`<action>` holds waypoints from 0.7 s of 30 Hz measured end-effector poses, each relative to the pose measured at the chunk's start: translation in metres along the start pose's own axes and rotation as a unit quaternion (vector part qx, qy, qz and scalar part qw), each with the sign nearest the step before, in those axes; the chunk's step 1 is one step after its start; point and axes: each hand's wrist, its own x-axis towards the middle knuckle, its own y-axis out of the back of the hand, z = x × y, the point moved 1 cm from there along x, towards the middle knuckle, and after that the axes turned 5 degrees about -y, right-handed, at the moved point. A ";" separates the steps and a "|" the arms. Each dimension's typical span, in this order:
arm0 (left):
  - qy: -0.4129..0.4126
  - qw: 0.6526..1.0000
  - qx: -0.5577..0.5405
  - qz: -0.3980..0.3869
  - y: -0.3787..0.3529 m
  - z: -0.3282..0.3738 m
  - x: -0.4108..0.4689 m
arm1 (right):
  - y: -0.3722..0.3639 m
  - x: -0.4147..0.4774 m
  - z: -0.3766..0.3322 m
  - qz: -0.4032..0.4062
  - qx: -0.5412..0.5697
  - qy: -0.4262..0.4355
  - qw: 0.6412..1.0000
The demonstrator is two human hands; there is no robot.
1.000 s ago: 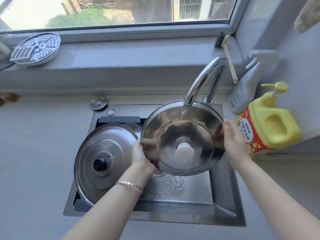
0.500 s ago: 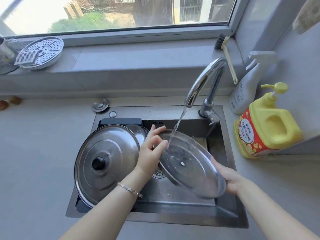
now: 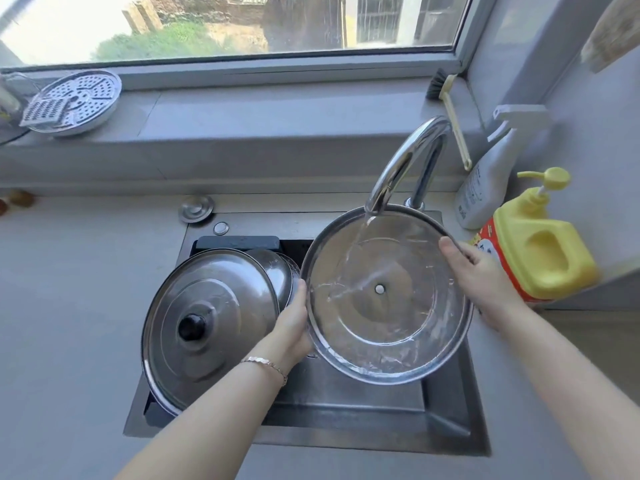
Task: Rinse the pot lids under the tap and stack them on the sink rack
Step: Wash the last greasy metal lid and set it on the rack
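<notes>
1. At the lid's left edge, the left hand (image 3: 294, 320) grips the rim. Its thumb lies along the near side and its fingers are hidden behind the metal.
2. Across the disc, the right hand (image 3: 481, 278) holds the upper right rim, thumb hooked over the lip onto the wet inner face. The fingers are out of sight behind.
3. Between the two hands the held lid (image 3: 398, 323) shows its hollow underside to the camera. It is tilted, with its far edge highest and just under the spout of the tap (image 3: 405, 161). The water stream (image 3: 360, 233) lands on the upper inner face and runs down toward the centre rivet.
4. Leftward lies the goal. The large lid (image 3: 214, 306), black knob up, leans over the left half of the sink (image 3: 346, 420), with a small lid (image 3: 275, 271) tucked behind its far right edge. The sink rack (image 3: 239, 243) shows only as a dark strip behind them.
5. The left hand is the nearer one to that stack. It is just beside the small lid's rim; whether it touches I cannot tell.
6. A round lid has no long axis, so what likely matters is which face it turns to the stack. It would probably need flipping knob side up to nest there.
7. Open room lies below and toward the person, over the bare basin. The tap arches above the far rim, so lowering the lid before swinging it left looks wise.
8. On the right the yellow soap bottle (image 3: 540, 251) and spray bottle (image 3: 485, 188) stand close behind the right hand on the worktop (image 3: 69, 306), leaving little slack that way.
</notes>
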 end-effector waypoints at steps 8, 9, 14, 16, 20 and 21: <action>-0.062 0.975 0.196 0.081 0.005 -0.007 -0.003 | 0.006 0.034 0.042 -0.026 -0.263 -0.125 0.956; -0.083 0.961 0.246 0.098 0.008 -0.002 -0.005 | 0.001 0.036 0.051 -0.045 -0.266 -0.142 0.952; -0.136 0.887 0.415 0.147 0.019 0.020 -0.005 | -0.038 0.051 0.054 -0.039 -0.145 -0.148 0.978; -0.136 0.881 0.429 0.143 0.020 0.025 -0.005 | -0.054 0.060 0.046 -0.028 -0.059 -0.175 0.982; -0.150 0.874 0.447 0.120 0.017 0.034 -0.017 | -0.073 0.073 0.040 0.021 -0.014 -0.209 0.978; -0.153 0.871 0.452 0.112 0.016 0.036 -0.021 | -0.075 0.074 0.036 0.020 -0.065 -0.201 0.977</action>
